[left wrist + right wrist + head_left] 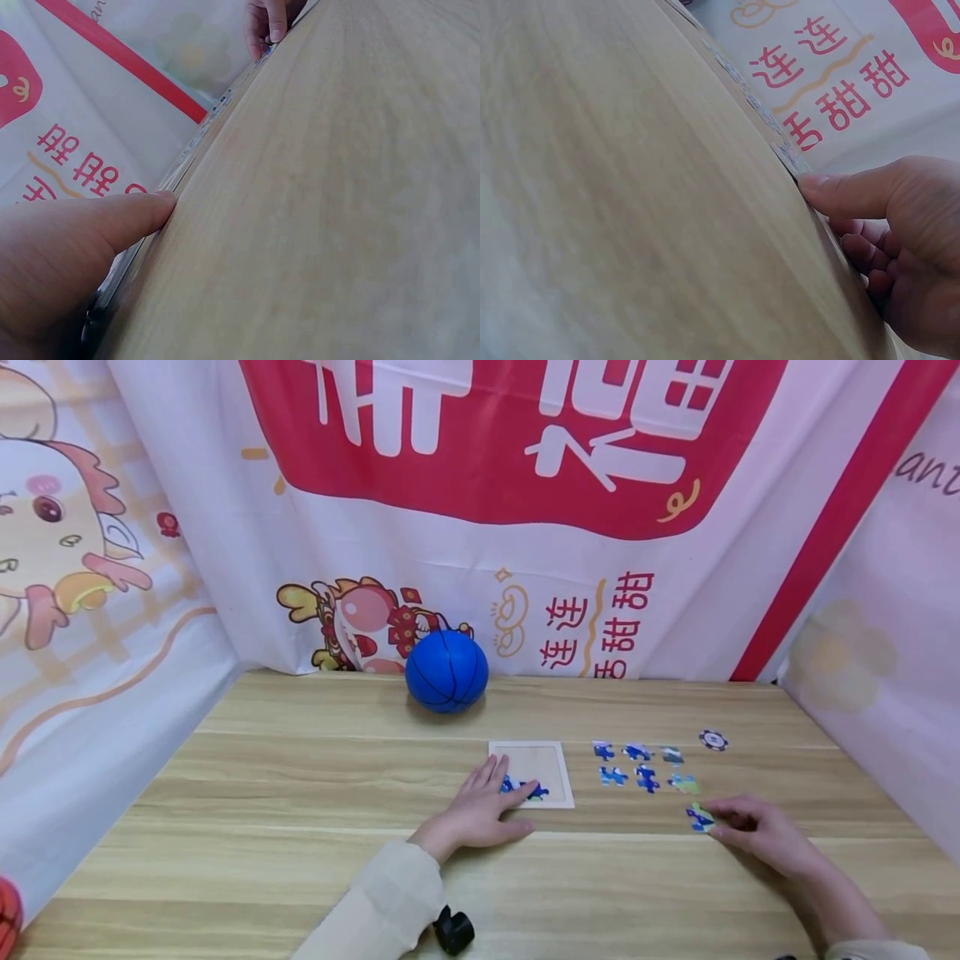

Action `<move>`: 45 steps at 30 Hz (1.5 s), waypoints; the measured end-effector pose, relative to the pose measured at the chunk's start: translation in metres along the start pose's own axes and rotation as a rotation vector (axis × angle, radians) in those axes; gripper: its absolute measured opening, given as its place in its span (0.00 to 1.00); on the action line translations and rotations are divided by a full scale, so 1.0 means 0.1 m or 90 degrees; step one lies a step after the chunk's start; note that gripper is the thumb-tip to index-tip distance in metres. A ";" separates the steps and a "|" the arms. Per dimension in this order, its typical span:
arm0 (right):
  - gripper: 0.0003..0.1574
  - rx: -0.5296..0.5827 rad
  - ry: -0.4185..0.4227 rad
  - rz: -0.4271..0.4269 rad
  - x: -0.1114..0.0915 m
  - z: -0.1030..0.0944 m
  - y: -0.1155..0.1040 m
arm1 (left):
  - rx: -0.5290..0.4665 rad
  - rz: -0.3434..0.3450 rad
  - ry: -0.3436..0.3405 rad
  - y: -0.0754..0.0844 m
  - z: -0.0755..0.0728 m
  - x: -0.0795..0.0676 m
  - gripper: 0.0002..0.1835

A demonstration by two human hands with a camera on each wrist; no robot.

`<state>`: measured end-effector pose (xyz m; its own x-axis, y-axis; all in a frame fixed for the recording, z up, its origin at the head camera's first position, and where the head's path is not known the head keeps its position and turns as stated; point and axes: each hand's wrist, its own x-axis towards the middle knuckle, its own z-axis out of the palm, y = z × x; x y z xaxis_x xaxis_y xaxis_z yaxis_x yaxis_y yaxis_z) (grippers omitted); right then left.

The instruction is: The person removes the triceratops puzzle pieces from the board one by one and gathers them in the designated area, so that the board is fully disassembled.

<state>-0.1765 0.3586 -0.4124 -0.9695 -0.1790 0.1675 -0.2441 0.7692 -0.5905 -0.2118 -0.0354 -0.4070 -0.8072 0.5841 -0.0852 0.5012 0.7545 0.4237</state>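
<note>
My left hand [480, 810] lies with fingers spread over the left part of a square, pale puzzle tray [561, 768]. Blue jigsaw pieces [537, 792] show inside the tray between the thumb and fingers, partly hidden by the hand. To the right, my right hand [765, 833] pinches a blue and green jigsaw piece [701, 818] at its right edge, low over the table. In the right wrist view the thumb [840, 193] is stretched along the piece's edge while the other fingers curl beneath.
Several loose jigsaw pieces [647, 778] lie in two rows between tray and right hand. A round chip-like disc [713, 740] sits behind them. At the back stands a blue ball [447, 671] near the curtain. A black object [453, 930] is beside the left sleeve.
</note>
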 end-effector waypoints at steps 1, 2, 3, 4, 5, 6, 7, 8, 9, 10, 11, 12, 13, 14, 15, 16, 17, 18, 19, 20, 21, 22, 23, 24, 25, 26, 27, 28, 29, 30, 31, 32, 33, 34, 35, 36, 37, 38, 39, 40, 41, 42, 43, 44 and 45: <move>0.20 0.000 -0.004 0.003 0.00 0.00 0.00 | 0.000 0.001 0.001 0.00 0.00 0.00 0.32; 0.21 -0.002 -0.009 0.009 0.00 -0.01 -0.01 | 0.000 0.001 0.001 0.00 0.00 0.00 0.32; 0.21 -0.003 -0.014 0.014 0.00 -0.01 -0.01 | 0.000 0.001 0.001 0.00 0.00 0.00 0.32; 0.21 -0.003 -0.019 0.023 0.00 -0.01 -0.02 | 0.000 0.002 0.002 0.00 0.00 0.00 0.32; 0.21 -0.006 -0.022 0.030 0.00 -0.02 -0.03 | 0.001 0.003 0.003 0.00 0.00 0.00 0.32; 0.21 -0.005 -0.028 0.040 0.00 -0.02 -0.05 | 0.001 0.004 0.004 0.01 0.00 -0.01 0.32; 0.21 -0.003 -0.031 0.046 0.00 -0.03 -0.06 | 0.001 0.004 0.004 0.01 -0.01 -0.01 0.32; 0.22 -0.002 -0.035 0.055 0.00 -0.03 -0.06 | 0.001 0.005 0.005 0.01 -0.01 -0.01 0.32; 0.22 0.001 -0.039 0.063 0.01 -0.03 -0.07 | 0.001 0.006 0.005 0.01 -0.01 -0.01 0.32; 0.23 0.007 -0.045 0.070 0.01 -0.04 -0.07 | 0.001 0.006 0.006 0.00 -0.01 -0.01 0.32; 0.24 0.014 -0.050 0.076 0.01 -0.04 -0.07 | 0.002 0.007 0.006 0.00 -0.01 -0.01 0.32; 0.25 0.025 -0.053 0.083 0.01 -0.04 -0.07 | 0.004 0.007 0.006 0.00 -0.01 -0.01 0.32; 0.26 0.034 -0.057 0.093 0.02 -0.04 -0.08 | 0.002 0.007 0.006 0.00 -0.01 -0.01 0.32; 0.27 0.045 -0.060 0.101 0.02 -0.04 -0.08 | 0.001 0.006 0.006 0.00 -0.01 -0.01 0.32; 0.29 0.052 -0.063 0.111 0.02 -0.04 -0.08 | 0.000 0.005 0.005 0.00 -0.01 -0.01 0.32; 0.30 0.060 -0.065 0.117 0.02 -0.05 -0.08 | 0.001 0.004 0.005 0.00 0.00 -0.01 0.32; 0.30 0.067 -0.065 0.121 0.02 -0.05 -0.08 | 0.000 0.004 0.004 0.00 0.00 -0.01 0.32; 0.31 0.074 -0.065 0.125 0.03 -0.06 -0.08 | -0.002 0.003 0.003 0.00 0.00 -0.01 0.32; 0.32 0.081 -0.065 0.130 0.03 -0.06 -0.09 | -0.006 0.003 0.003 -0.01 0.01 -0.01 0.32; 0.32 0.090 -0.063 0.131 0.03 -0.07 -0.09 | -0.006 0.003 0.003 -0.01 0.01 -0.01 0.32; 0.32 0.096 -0.059 0.129 0.04 -0.08 -0.10 | -0.007 0.003 0.003 -0.01 0.02 -0.01 0.32; 0.32 0.103 -0.056 0.124 0.04 -0.09 -0.11 | -0.008 0.004 0.003 -0.01 0.02 -0.01 0.32; 0.32 0.106 -0.052 0.123 0.06 -0.10 -0.14 | -0.010 0.004 0.003 -0.01 0.02 -0.01 0.32; 0.32 0.110 -0.044 0.118 0.07 -0.11 -0.16 | -0.010 0.005 0.003 -0.01 0.03 0.00 0.32; 0.32 0.108 -0.038 0.109 0.09 -0.12 -0.19 | -0.010 0.005 0.004 -0.01 0.03 0.00 0.32; 0.31 0.104 -0.029 0.095 0.11 -0.13 -0.22 | -0.009 0.005 0.004 -0.01 0.03 0.00 0.32; 0.30 0.094 -0.021 0.081 0.13 -0.14 -0.27 | -0.009 0.005 0.005 -0.01 0.03 0.00 0.32; 0.30 0.082 -0.016 0.077 0.16 -0.15 -0.31 | -0.009 0.005 0.005 -0.01 0.03 0.00 0.32; 0.30 0.074 -0.009 0.069 0.19 -0.15 -0.36 | -0.009 0.006 0.006 -0.01 0.02 0.00 0.32; 0.30 0.065 -0.005 0.059 0.22 -0.15 -0.41 | -0.009 0.007 0.006 -0.01 0.02 0.00 0.32; 0.30 0.056 -0.004 0.054 0.26 -0.14 -0.46 | -0.011 0.008 0.006 -0.01 0.02 0.00 0.32; 0.30 0.050 -0.006 0.054 0.30 -0.12 -0.51 | -0.013 0.009 0.007 -0.02 0.02 0.00 0.33; 0.31 0.047 -0.010 0.057 0.33 -0.10 -0.56 | -0.019 0.010 0.009 -0.02 0.02 0.00 0.33; 0.31 0.057 -0.015 0.057 0.37 -0.07 -0.61 | -0.027 0.011 0.013 -0.03 0.01 0.00 0.33; 0.31 0.070 -0.019 0.052 0.41 -0.04 -0.66 | -0.033 0.012 0.019 -0.03 0.01 0.01 0.33; 0.31 0.079 -0.025 0.050 0.45 0.00 -0.71 | -0.042 0.012 0.027 -0.04 0.00 0.01 0.33; 0.31 0.089 -0.028 0.044 0.48 0.04 -0.76 | -0.047 0.013 0.036 -0.05 -0.01 0.01 0.33; 0.31 0.099 -0.031 0.038 0.51 0.08 -0.80 | -0.049 0.013 0.047 -0.07 -0.02 0.02 0.32; 0.30 0.114 -0.034 0.030 0.55 0.13 -0.85 | -0.052 0.011 0.057 -0.08 -0.04 0.02 0.32; 0.29 0.127 -0.038 0.021 0.58 0.18 -0.89 | -0.052 0.010 0.066 -0.09 -0.05 0.02 0.31; 0.29 0.133 -0.041 0.011 0.60 0.22 -0.93 | -0.049 0.007 0.073 -0.11 -0.06 0.02 0.31; 0.28 0.139 -0.045 0.004 0.63 0.27 -0.97 | -0.049 0.005 0.077 -0.13 -0.07 0.02 0.31; 0.28 0.146 -0.049 -0.005 0.66 0.32 -1.01 | -0.047 0.003 0.080 -0.14 -0.08 0.02 0.30; 0.27 0.150 -0.055 -0.010 0.68 0.37 -1.05 | -0.048 0.001 0.081 -0.16 -0.08 0.02 0.30; 0.27 0.153 -0.059 -0.013 0.70 0.43 -1.08 | -0.048 0.001 0.084 -0.18 -0.09 0.01 0.30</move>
<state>-0.2190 0.2365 -0.3702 -0.9594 -0.2573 0.1151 -0.2519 0.5993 -0.7599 -0.2246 -0.0506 -0.4067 -0.8433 0.5365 0.0332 0.4815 0.7264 0.4904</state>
